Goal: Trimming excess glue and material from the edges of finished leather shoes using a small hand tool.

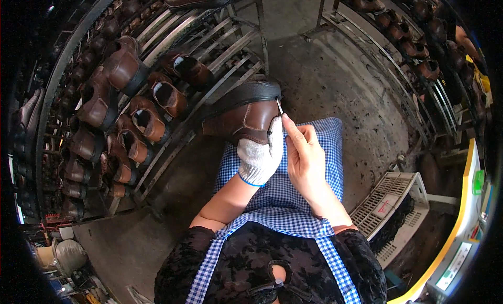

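Note:
My left hand (258,156), in a white knitted glove with a blue cuff edge, is closed on a brown leather shoe (257,115). The shoe lies on its side above my lap, its black sole (246,93) turned away from me. My right hand (305,149) is bare and pinches a thin, pale, pointed tool (280,106). The tool's tip meets the shoe at its right end, by the seam between upper and sole. Most of the tool is hidden in my fingers, so its exact kind cannot be made out.
Metal racks (230,45) filled with brown shoes (149,118) stand on the left, and another rack (374,47) is at the far right. A pale plastic crate (385,202) with dark material sits at my right, near a yellow-edged surface (468,191). A checked blue apron (330,147) covers my lap.

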A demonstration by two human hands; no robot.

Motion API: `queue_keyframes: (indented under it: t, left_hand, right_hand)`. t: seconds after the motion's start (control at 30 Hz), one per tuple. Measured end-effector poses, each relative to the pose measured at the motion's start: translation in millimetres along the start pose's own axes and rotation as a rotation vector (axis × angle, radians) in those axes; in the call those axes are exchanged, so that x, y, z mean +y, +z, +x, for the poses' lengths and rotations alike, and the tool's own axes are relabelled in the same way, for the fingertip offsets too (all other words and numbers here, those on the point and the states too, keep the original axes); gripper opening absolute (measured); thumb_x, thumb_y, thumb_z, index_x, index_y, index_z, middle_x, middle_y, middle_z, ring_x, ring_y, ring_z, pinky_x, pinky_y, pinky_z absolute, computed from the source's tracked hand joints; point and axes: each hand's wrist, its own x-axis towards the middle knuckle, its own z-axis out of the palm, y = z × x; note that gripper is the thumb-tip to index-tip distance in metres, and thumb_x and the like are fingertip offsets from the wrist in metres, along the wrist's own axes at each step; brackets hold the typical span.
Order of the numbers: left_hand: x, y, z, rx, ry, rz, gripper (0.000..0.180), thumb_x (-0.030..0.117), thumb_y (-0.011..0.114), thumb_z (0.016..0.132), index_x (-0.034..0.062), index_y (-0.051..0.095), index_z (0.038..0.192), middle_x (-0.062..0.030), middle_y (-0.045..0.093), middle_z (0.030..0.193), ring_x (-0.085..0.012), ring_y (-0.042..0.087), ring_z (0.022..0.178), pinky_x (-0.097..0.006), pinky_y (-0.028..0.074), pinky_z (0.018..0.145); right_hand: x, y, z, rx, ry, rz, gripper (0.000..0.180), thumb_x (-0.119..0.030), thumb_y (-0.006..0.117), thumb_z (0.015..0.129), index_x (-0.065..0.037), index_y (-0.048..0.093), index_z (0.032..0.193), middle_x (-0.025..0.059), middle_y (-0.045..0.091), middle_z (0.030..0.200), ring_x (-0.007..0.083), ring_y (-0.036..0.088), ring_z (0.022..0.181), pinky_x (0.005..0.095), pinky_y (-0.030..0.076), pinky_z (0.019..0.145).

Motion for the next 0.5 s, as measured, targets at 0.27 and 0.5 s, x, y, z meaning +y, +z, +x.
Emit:
queue_keyframes:
  t: [0.27,0.5]
  left_hand:
    - [-8,4,-6,-0.016,0.026,0.077,0.027,0.020,0.057,0.091,0.0059,0.060,0.114,-0.0155,0.063,0.108,-0.0317,0.062,0.100,-0.042,0.049,0.088]
    - [-11,3,-9,-0.086,-0.039,0.125,0.029,0.021,0.057,0.091,0.0073,0.061,0.116,-0.0152,0.063,0.110,-0.0323,0.060,0.104,-0.042,0.048,0.089]
  right_hand:
    - [2,1,-3,-0.029,0.048,0.014,0.046,0.002,0.055,0.087,-0.011,0.051,0.131,0.0127,0.053,0.089,0.0234,0.058,0.062,0.0318,0.049,0.052]
    - [4,2,-7,-0.021,0.024,-0.024,0.046,0.001,0.055,0.087,-0.011,0.050,0.132,0.0130,0.053,0.090,0.0239,0.058,0.061,0.0326,0.049,0.052]
